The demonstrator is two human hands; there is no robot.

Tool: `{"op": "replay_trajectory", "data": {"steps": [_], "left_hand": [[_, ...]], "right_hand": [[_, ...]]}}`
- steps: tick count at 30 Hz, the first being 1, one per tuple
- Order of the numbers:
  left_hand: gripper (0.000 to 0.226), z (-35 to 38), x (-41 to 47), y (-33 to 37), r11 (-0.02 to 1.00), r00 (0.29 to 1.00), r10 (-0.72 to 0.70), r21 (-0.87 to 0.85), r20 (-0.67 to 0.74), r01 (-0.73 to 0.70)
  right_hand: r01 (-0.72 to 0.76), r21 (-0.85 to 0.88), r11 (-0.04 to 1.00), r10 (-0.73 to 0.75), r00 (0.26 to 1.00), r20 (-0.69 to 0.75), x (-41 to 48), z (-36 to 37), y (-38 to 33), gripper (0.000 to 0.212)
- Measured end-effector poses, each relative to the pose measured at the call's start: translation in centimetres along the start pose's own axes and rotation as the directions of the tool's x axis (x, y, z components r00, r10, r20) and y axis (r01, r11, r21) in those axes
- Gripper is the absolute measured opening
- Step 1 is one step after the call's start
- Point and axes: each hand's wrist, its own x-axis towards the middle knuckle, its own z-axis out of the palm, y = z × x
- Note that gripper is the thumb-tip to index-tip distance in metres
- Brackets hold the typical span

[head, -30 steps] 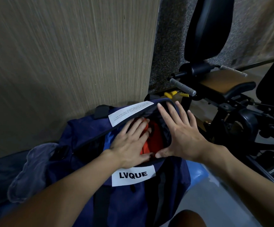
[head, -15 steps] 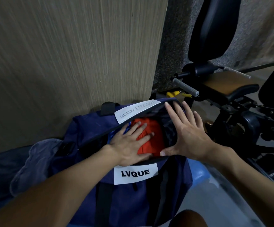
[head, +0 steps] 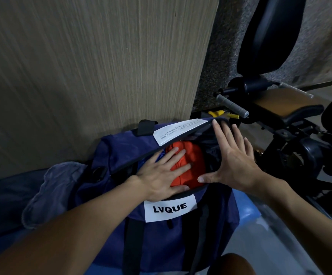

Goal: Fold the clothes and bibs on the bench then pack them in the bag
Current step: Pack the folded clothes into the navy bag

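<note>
While my left hand (head: 161, 173) lies flat, fingers straight, pressing on the soft folded orange garment (head: 194, 161) inside the open navy bag (head: 121, 149), my right hand (head: 234, 165) spreads straight fingers against the bag's dark rim. Crumpled grey cloth (head: 55, 185) lies just beside the bag.

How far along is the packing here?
Done: an orange garment lies inside the blue bag. In hand: the left hand presses flat on it while the right hand, fingers straight, pushes the bag's mouth wide. Left: a grey cloth lies crumpled beside the bag, apparently unfolded and unpacked, and the bag is open.
</note>
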Motion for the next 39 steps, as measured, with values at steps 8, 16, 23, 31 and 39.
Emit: {"op": "replay_trajectory", "data": {"steps": [8,16,23,31,39], "left_hand": [[0.075,-0.4,0.1,-0.2,0.996,0.995,-0.032,-0.081,0.091,0.04],[0.056,-3.2,-3.8,2.2,0.88,0.999,-0.044,-0.473,0.007,0.042],[0.042,-7.1,-10.7,2.7,0.776,0.964,-0.095,-0.625,-0.248,-0.084],[0.027,-5.7,-21.7,-4.9,0.584,0.76,-0.544,-0.811,-0.356,0.037],[0.023,2.7,-34.8,-14.2,0.523,0.61,-0.775,-0.707,-0.163,0.476]], "right_hand": [[0.02,-0.007,1.0,-0.02,1.0,0.02,-0.3,0.1,0.4,0.152],[0.044,-0.042,0.998,-0.043,0.999,0.018,-1.5,-0.4,-0.4,0.14],[0.15,-0.249,0.957,-0.219,0.935,-0.277,-3.3,-1.7,-4.1,0.046],[0.432,-0.148,0.89,-0.456,0.862,-0.223,-3.2,0.4,-14.9,0.02],[0.613,0.133,0.779,-0.627,0.768,0.133,-1.9,10.5,-29.5,0.03]]}}
